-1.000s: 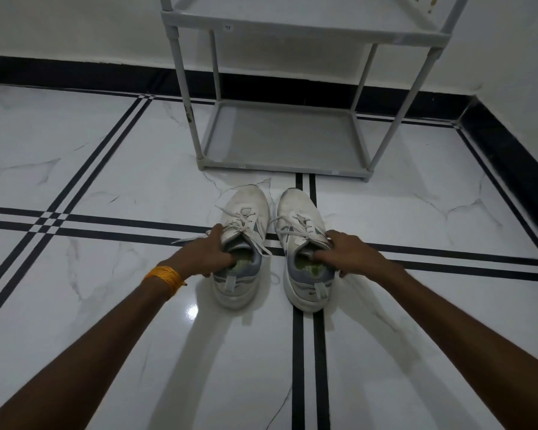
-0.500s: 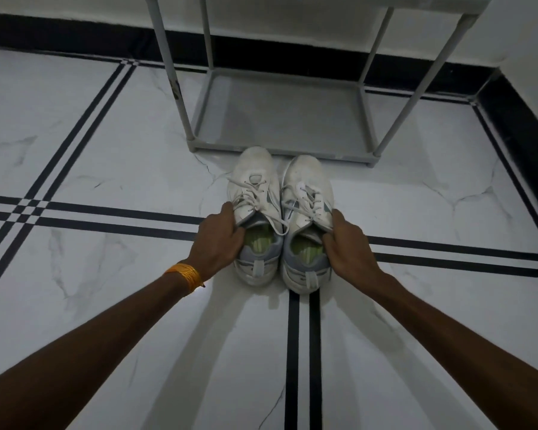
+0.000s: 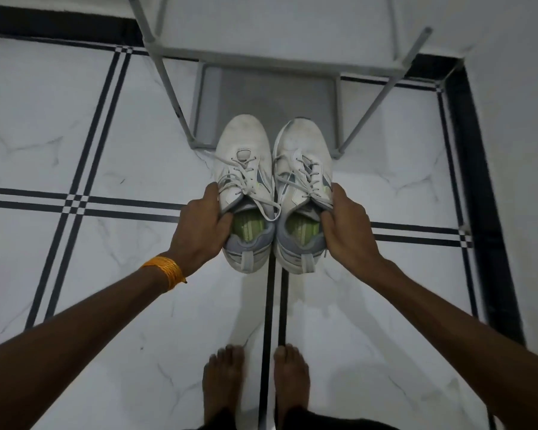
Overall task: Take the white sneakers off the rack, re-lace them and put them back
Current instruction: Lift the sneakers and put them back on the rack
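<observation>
Two white sneakers with grey heels and green insoles are held side by side, laced, toes pointing away from me. My left hand grips the left sneaker at its collar, thumb inside. My right hand grips the right sneaker the same way. Both shoes are off the floor, their toes over the front edge of the grey rack's bottom shelf. An orange band sits on my left wrist.
The grey metal rack has slanted legs and an upper shelf above the bottom one. White marble floor with black stripes. My bare feet stand below the shoes. A wall with black skirting runs along the right.
Both hands lifted the sneakers from the floor, brought them together and carried them toward the rack. My view tilted down, and my feet came into sight.
</observation>
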`<state>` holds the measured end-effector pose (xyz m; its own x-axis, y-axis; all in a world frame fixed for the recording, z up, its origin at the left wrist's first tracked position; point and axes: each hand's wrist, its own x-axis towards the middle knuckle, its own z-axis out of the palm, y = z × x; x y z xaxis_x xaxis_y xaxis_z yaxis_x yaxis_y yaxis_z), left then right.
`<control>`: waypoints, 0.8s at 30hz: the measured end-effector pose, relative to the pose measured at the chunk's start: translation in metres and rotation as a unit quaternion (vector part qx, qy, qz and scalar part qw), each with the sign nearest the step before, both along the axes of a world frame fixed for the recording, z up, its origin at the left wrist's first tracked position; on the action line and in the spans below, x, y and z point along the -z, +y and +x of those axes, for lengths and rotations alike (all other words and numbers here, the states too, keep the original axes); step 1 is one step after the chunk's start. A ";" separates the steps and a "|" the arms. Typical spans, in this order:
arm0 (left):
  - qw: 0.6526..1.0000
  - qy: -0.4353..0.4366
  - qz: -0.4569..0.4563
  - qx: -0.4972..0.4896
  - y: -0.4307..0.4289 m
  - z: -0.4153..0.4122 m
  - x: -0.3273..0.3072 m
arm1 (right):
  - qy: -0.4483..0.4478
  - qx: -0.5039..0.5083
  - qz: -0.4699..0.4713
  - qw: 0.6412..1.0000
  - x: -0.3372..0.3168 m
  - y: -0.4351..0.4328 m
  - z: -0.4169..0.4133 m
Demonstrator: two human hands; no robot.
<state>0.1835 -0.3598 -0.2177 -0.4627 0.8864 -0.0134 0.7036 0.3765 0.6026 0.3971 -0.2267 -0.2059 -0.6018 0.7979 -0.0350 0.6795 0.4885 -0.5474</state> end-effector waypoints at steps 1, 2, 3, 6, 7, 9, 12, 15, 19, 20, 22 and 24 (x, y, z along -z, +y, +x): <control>1.000 -0.006 -0.001 0.001 0.001 0.002 -0.028 | -0.004 0.005 -0.002 1.000 -0.028 0.001 0.002; 1.000 -0.010 -0.004 0.003 0.003 0.005 -0.051 | -0.008 0.010 -0.005 1.000 -0.052 0.002 0.003; 1.000 -0.010 -0.002 0.007 0.007 0.005 -0.076 | -0.009 0.015 -0.005 1.000 -0.076 0.004 0.004; 1.000 0.002 0.000 0.016 0.024 0.000 -0.145 | -0.001 0.013 -0.004 1.000 -0.144 0.014 0.004; 1.000 0.002 -0.001 0.016 0.031 -0.002 -0.169 | 0.002 0.010 -0.003 1.000 -0.166 0.020 0.003; 1.000 0.000 0.005 0.016 0.049 -0.007 -0.216 | 0.014 0.011 -0.003 1.000 -0.210 0.037 -0.002; 1.000 -0.003 0.009 0.011 0.079 -0.013 -0.271 | 0.010 0.030 -0.015 0.999 -0.263 0.068 -0.014; 1.000 -0.004 -0.002 -0.006 0.109 -0.023 -0.306 | 0.007 0.038 -0.022 0.999 -0.303 0.096 -0.029; 1.000 -0.006 -0.017 -0.023 0.150 -0.045 -0.335 | 0.005 0.050 -0.022 0.999 -0.335 0.137 -0.054; 0.999 -0.010 -0.015 -0.027 0.160 -0.050 -0.337 | 0.006 0.054 -0.024 0.998 -0.337 0.146 -0.061; 0.999 -0.025 -0.016 -0.031 0.184 -0.065 -0.335 | 0.008 0.058 -0.031 0.998 -0.334 0.170 -0.078; 0.999 -0.031 -0.028 -0.026 0.203 -0.081 -0.321 | 0.007 0.056 -0.037 0.998 -0.320 0.188 -0.093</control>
